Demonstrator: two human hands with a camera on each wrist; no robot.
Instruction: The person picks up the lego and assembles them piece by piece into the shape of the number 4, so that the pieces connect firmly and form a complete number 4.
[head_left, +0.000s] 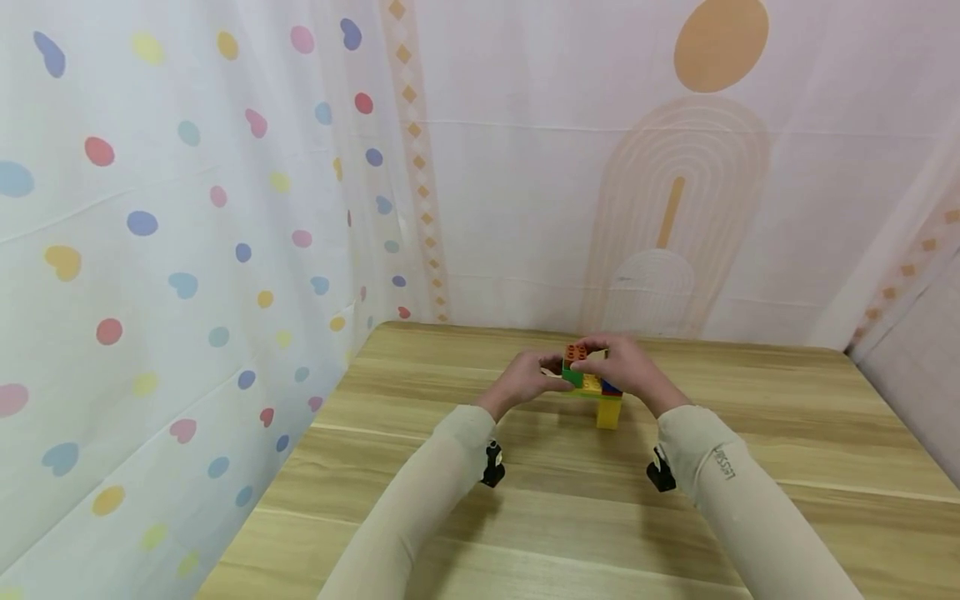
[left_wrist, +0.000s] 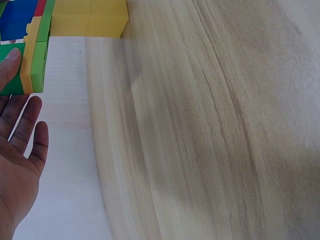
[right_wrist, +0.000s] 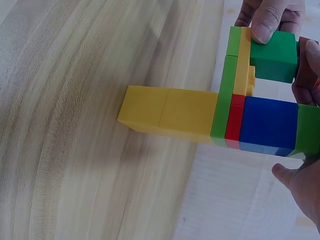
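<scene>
A block structure (head_left: 592, 385) stands on the wooden table (head_left: 570, 517). It has a yellow pillar (right_wrist: 167, 112) as its foot, with green, red, blue and yellow bricks above and an orange brick (head_left: 576, 352) on top. My left hand (head_left: 534, 377) pinches the structure's left side, its thumb (right_wrist: 267, 20) on a green brick (right_wrist: 274, 55). The other left fingers (left_wrist: 27, 130) lie relaxed beside it. My right hand (head_left: 628, 368) grips the top from the right, covering part of the upper bricks. Its thumb (right_wrist: 299, 187) shows below the blue brick (right_wrist: 267, 122).
Patterned curtains (head_left: 172, 250) hang close around the table on the left, back and right. Small black camera mounts sit at both wrists. Bare wood lies in front of the structure and to both sides.
</scene>
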